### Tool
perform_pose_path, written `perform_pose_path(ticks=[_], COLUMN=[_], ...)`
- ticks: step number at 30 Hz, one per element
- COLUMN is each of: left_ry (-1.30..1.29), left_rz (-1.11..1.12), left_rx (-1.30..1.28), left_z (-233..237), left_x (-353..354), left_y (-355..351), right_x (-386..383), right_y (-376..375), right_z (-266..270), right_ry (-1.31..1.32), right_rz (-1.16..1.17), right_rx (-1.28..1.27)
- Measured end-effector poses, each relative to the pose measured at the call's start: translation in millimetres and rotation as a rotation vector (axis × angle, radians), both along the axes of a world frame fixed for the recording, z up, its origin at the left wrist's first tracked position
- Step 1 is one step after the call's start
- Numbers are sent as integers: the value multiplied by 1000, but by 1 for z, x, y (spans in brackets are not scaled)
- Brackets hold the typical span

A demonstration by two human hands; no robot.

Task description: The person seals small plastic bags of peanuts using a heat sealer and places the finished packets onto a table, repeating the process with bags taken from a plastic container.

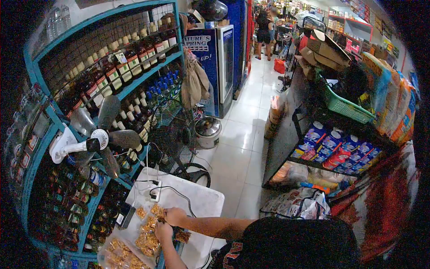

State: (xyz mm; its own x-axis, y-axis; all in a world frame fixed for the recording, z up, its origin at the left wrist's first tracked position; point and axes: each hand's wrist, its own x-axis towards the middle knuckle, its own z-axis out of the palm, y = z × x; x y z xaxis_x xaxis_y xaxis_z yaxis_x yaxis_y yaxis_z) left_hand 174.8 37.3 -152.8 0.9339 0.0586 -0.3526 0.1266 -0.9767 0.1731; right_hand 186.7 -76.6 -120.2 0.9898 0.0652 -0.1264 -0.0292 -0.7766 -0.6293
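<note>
Snack bag, seemingly held by both hands; cooler reads "SPRING".

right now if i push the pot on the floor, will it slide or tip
The pot would probably slide before tipping, as it looks squat and the tile glossy. Its domed lid may rattle, since no clamp shows.

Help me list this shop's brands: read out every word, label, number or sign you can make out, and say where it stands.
"NATURE'S SPRING": blue side of the cooler, its left edge partly hidden.
"UP!": lower on that side, its start hidden.
Too small, blurred or cut off: bottle labels, blue packs, red letters on the black shirt.
</note>
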Motion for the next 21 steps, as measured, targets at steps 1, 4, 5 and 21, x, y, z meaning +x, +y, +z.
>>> perform_pose_path(ticks=[1, 4, 5, 21], left_ry=[-3, -68, -66, -34], left_rz=[13, 143, 145, 169], left_rx=[-14, -28, -28, -65], left_z=[3, 26, 23, 14], left_x=[-1, -11, -9, 4], left_y=[-1, -13, -12, -2], right_x=[0, -1, -2, 11], right_y=[1, -1, -2, 9], right_z=[-2, 4, 7, -17], right_ry=[1, -15, 5, -44], right_rz=[-1, -15, 3, 5], right_rx=[2, 24, 21, -126])
